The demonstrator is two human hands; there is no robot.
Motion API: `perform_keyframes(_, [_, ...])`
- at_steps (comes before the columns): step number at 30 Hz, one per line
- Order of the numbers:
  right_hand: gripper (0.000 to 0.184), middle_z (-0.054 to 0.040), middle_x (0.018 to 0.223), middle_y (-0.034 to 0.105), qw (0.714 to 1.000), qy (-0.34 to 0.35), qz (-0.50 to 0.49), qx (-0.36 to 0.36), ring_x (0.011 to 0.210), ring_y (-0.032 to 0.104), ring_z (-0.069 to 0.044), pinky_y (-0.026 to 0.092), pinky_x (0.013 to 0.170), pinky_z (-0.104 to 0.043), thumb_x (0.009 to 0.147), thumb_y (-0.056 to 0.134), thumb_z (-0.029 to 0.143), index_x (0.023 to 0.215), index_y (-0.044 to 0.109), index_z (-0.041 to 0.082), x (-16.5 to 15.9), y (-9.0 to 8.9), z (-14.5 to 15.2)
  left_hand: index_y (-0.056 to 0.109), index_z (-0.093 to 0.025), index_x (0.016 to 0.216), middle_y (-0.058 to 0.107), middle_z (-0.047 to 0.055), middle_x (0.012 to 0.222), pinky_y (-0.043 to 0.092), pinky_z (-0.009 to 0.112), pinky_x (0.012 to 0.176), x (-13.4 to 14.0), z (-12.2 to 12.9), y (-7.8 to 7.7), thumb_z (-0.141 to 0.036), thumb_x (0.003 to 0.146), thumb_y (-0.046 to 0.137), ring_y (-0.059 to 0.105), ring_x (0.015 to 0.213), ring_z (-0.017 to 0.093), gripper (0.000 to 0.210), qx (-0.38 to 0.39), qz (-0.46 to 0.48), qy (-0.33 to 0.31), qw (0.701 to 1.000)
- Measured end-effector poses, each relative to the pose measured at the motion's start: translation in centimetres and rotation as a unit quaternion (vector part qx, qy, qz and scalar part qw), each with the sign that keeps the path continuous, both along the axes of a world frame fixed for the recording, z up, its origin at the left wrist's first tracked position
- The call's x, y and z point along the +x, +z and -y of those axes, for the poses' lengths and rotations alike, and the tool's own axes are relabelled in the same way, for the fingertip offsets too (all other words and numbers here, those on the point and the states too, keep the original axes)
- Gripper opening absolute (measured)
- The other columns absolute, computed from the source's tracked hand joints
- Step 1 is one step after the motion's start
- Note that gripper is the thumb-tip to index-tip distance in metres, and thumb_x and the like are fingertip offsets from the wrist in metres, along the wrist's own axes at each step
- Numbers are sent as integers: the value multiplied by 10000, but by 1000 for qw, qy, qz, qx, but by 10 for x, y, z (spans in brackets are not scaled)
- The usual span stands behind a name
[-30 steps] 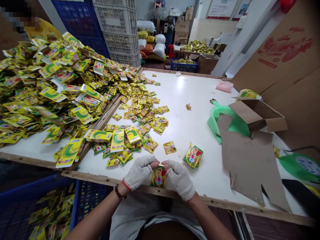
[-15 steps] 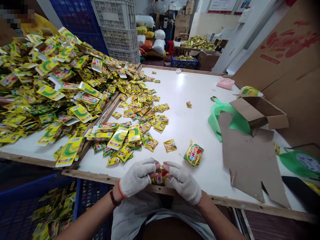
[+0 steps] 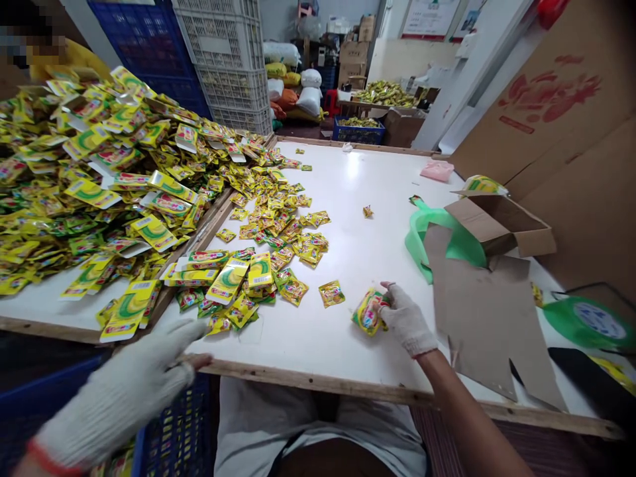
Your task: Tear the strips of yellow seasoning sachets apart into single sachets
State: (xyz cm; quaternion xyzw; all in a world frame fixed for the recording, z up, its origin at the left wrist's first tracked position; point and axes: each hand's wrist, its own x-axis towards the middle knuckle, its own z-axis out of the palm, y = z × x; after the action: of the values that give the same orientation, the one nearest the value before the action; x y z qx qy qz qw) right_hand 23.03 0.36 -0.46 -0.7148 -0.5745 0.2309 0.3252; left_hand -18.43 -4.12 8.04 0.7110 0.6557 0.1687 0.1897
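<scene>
My right hand [image 3: 408, 319], in a white knitted glove with bare fingertips, grips the right side of a yellow, red and green snack packet [image 3: 368, 313] on the white tabletop. My left hand [image 3: 129, 381], gloved alike, is over the table's front left edge, above a blue crate [image 3: 171, 424]. Its fingers stretch forward and apart, with nothing seen in them. Beyond its fingertips are small yellow sachets [image 3: 242, 310] and flat yellow cartons [image 3: 229, 279]. A single sachet [image 3: 331, 293] lies left of the gripped packet.
A large heap of yellow cartons and sachets [image 3: 94, 185] covers the left table. Wooden edging [image 3: 318, 379] runs along the front. To the right lie a cut cardboard sheet [image 3: 484, 318], a green plastic strip [image 3: 417, 242] and an open cardboard box [image 3: 517, 225]. A person in yellow is at far left.
Both hands have parted from the packet they held at the front edge; that packet is out of sight. My left hand swung left over the crate, my right hand moved right onto the other packet.
</scene>
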Motion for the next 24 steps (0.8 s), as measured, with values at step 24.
perform_keyframes(24, [205,-74,967,684,968,129,-167,137,884,633,-221,522,801,-371,743,570,227,915,679,208,-81,-24,53,609,-132,780,613,35,785,458,260,709,153,-27,-87,-270,779,550,557,752,152,150,-112,435,-134,883])
